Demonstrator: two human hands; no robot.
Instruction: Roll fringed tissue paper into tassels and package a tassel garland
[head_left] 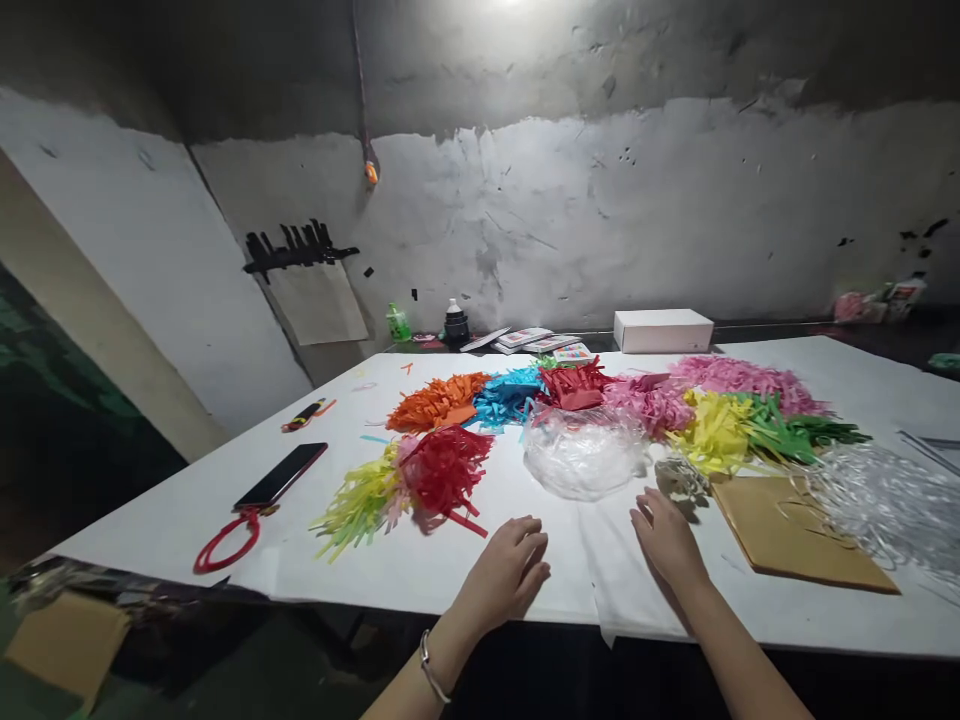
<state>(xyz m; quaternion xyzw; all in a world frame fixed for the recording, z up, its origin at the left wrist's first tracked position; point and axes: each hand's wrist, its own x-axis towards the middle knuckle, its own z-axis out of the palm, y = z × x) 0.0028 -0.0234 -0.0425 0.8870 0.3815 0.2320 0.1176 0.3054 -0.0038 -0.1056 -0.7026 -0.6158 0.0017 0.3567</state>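
My left hand (504, 572) rests over the white table near its front edge, fingers loosely curved and apart, holding nothing. A red shredded paper bundle (448, 470) and a yellow-green one (360, 500) lie beyond it to the left. My right hand (664, 535) is open and empty, its fingertips close to a small greyish tangle (681, 477). Between and beyond both hands sits a clear plastic bag (583, 455). Orange (435, 402), blue (510, 395), dark red (574, 385), pink (651, 402), yellow (712, 430) and green (795, 430) paper strips form a row behind.
On the left lie a phone (281, 476) with a red loop (225, 545) and a yellow-black cutter (304, 415). Brown card (802, 530) and clear strands (892, 505) are at right. A white box (663, 331), booklets (525, 340) and bottles (455, 322) stand by the wall.
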